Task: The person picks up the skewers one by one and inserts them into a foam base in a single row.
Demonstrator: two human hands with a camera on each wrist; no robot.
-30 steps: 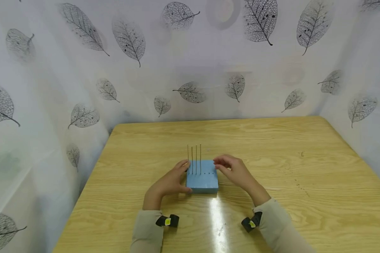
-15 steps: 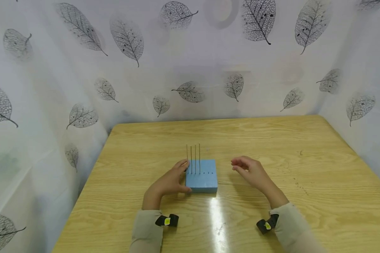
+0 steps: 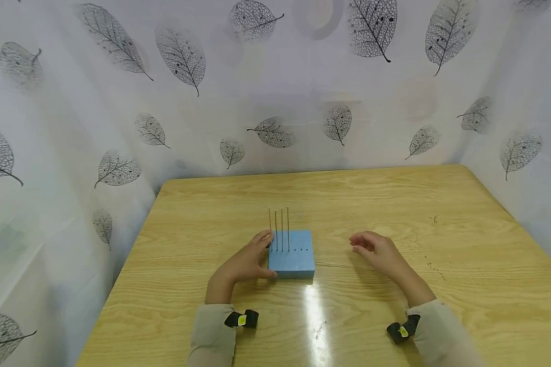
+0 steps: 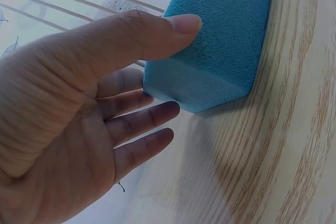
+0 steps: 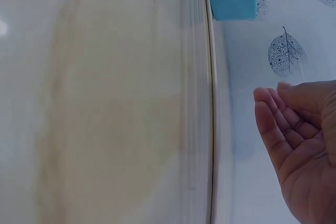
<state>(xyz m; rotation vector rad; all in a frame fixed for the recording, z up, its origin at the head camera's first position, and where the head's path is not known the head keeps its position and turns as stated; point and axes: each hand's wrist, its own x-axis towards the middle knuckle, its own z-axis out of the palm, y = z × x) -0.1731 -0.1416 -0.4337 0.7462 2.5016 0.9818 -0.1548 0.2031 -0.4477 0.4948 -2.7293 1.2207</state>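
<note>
A blue foam block (image 3: 295,264) sits on the table, with several thin wooden sticks (image 3: 282,229) standing in a row in its left part. Three small holes (image 3: 301,250) continue that row to the right. My left hand (image 3: 243,262) grips the block's left side; its thumb (image 4: 181,24) presses on the near face, while the other fingers reach round behind the left end. To the block's right, my right hand (image 3: 378,252) is raised over the table, fingers loosely bent and holding nothing. Below it, thin sticks (image 5: 211,77) lie on the table, pointing toward the block.
The wood-grain table (image 3: 202,204) stretches out around the block. Behind it and at both sides hangs a pale leaf-print curtain (image 3: 188,137). Black wrist cameras (image 3: 242,319) are strapped at both sleeves.
My right hand has moved away from the block's right edge, off to the right, uncovering the sticks lying on the table. My left hand stays on the block.
</note>
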